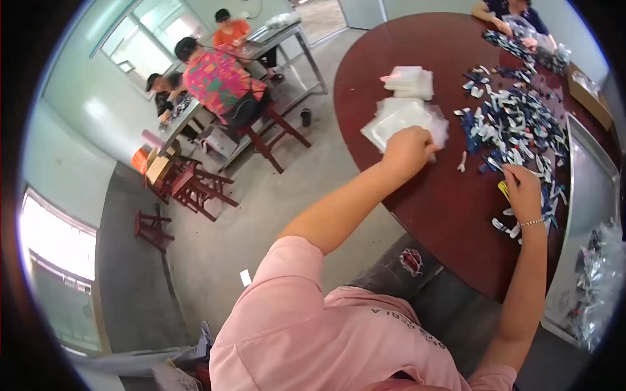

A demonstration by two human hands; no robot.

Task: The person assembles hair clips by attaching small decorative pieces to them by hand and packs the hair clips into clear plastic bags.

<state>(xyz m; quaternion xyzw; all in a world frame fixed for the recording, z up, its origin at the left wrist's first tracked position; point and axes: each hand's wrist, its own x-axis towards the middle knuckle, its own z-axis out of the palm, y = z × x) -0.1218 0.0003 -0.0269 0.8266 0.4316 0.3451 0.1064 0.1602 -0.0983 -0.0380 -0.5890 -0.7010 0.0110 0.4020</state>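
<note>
Pieces | heaped mostly far of right hand, axes mixed | left hand farther, at bags | fingers: cannot tell whether apart or clamped, either hand

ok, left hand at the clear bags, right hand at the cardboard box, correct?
Not quite: the head view shows the right hand at the pile of small blue-and-white pieces. The left hand is at the clear bags, as you said.

Toward five o'clock, dark letters are running across the pink shirt, too small to read surely.
</note>
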